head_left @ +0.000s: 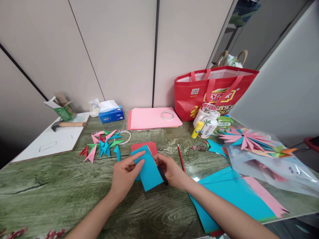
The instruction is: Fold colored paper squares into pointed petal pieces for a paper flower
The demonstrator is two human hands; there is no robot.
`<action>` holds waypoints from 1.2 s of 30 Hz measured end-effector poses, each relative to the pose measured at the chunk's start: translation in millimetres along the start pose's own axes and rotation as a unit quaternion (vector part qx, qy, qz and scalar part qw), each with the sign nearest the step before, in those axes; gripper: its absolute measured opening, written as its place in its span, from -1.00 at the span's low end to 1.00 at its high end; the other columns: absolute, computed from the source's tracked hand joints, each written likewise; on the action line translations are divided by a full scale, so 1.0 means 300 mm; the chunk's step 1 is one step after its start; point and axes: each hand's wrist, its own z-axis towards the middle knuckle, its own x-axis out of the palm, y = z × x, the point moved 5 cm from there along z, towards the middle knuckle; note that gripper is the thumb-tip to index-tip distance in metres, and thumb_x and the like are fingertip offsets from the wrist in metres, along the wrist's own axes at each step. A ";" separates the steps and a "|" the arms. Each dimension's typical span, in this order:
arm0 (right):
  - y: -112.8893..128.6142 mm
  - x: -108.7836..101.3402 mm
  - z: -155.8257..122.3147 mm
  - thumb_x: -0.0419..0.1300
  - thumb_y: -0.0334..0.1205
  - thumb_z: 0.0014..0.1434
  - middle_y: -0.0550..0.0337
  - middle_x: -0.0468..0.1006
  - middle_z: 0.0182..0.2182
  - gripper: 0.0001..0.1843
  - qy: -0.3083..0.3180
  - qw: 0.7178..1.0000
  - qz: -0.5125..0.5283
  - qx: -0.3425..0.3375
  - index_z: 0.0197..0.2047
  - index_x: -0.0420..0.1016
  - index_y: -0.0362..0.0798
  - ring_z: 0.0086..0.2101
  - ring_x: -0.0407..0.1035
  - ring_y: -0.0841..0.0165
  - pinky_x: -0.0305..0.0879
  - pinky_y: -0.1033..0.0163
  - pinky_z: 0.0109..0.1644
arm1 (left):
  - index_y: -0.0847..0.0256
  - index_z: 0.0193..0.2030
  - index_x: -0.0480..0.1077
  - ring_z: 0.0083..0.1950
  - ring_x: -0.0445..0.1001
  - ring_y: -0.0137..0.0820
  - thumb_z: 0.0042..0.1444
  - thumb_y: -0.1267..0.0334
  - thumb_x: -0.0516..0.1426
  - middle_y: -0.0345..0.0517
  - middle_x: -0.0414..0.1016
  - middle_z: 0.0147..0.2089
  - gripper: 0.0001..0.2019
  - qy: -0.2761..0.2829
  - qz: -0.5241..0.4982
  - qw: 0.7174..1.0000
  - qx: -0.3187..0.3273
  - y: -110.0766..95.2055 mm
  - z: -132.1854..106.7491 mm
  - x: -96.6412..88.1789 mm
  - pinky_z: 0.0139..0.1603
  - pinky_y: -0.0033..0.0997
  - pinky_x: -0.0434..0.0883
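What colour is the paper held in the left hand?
Bright blue: the paper in the left hand shows best in the head view.

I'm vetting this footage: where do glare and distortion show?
Head view: white glints on the plastic bag, none on the held blue paper; a bright spot on the tabletop beside the blue sheets; wall seams spread toward the top, suggesting wide-angle stretch.

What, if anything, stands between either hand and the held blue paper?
Nothing visible: the left hand holds the blue paper directly, and the right hand, gripping a black-handled tool, probably scissors, is at its edge.
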 end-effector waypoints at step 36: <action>0.086 -0.315 -0.005 0.16 -0.15 -0.01 0.08 0.50 -0.32 -0.61 -0.269 0.690 -0.657 0.138 -0.07 0.35 0.00 -0.31 0.39 0.22 0.14 0.30 -0.40 | 0.12 -0.11 0.47 -0.57 -0.13 -0.55 -0.04 0.21 0.17 -0.35 -0.10 -0.63 -0.70 -0.015 -0.047 0.998 0.030 -0.015 0.004 -0.011 -0.64 -0.56 -0.09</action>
